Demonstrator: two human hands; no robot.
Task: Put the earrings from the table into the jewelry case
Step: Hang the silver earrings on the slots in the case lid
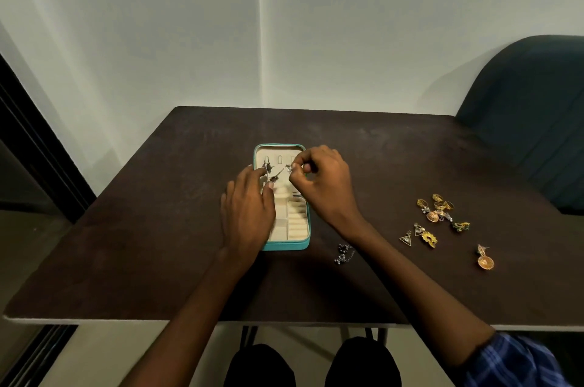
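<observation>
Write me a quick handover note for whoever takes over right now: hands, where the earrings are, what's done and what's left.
Right hand: pinching a silver dangling earring over the open teal jewelry case.
Left hand: resting on the case's left side, fingertips at the same earring.
Done: none can be seen settled in the case.
Left on the table: a dark earring pair near the right wrist, a gold earring cluster, triangle and yellow earrings, and one round gold earring at far right.

jewelry case [301, 243]: teal, open, flat on table | earrings [437, 213]: gold, loose, well right of case
</observation>
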